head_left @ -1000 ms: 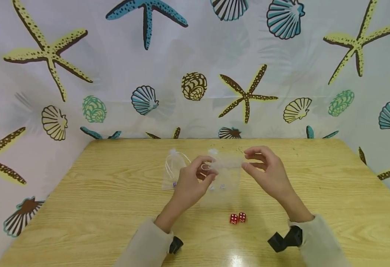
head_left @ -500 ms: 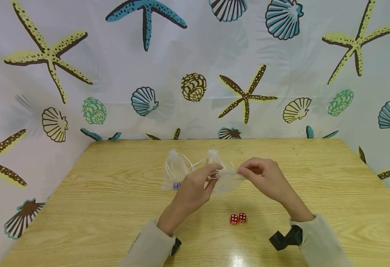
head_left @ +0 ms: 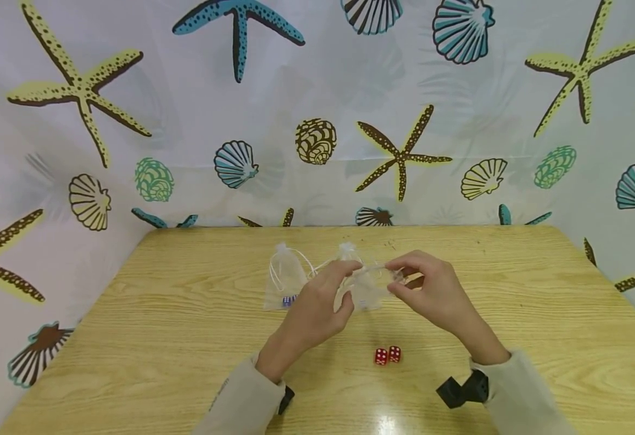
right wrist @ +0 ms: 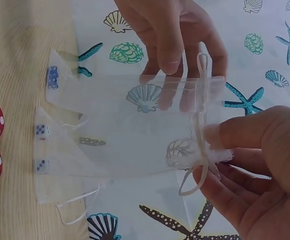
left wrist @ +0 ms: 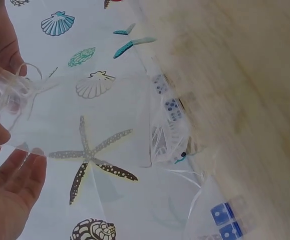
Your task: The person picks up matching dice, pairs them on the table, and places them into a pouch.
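Observation:
A sheer white drawstring pouch [right wrist: 114,145], seen nearly edge-on in the head view, is stretched between both hands above the table. My right hand [head_left: 431,293] pinches it at the gathered mouth, where the cord [right wrist: 201,125] loops out. At the opposite edge is my left hand [head_left: 317,302], its fingers lying behind the fabric and its thumb held apart from them. No dice show inside this pouch. Beyond it lie two similar pouches: the left pouch [head_left: 283,275] holds blue dice [left wrist: 222,214], and the middle pouch [head_left: 348,249] holds white dice [right wrist: 42,131].
Two red dice [head_left: 387,355] sit side by side on the wooden table [head_left: 186,338], nearer the body than the pouches. A white cloth [head_left: 317,90] printed with starfish and shells rises behind the table and along its sides.
The held pouch has tilted up from hanging down to nearly edge-on. The left thumb has moved away from its fingers, and the right hand has gathered the pouch's mouth. The red dice have not moved.

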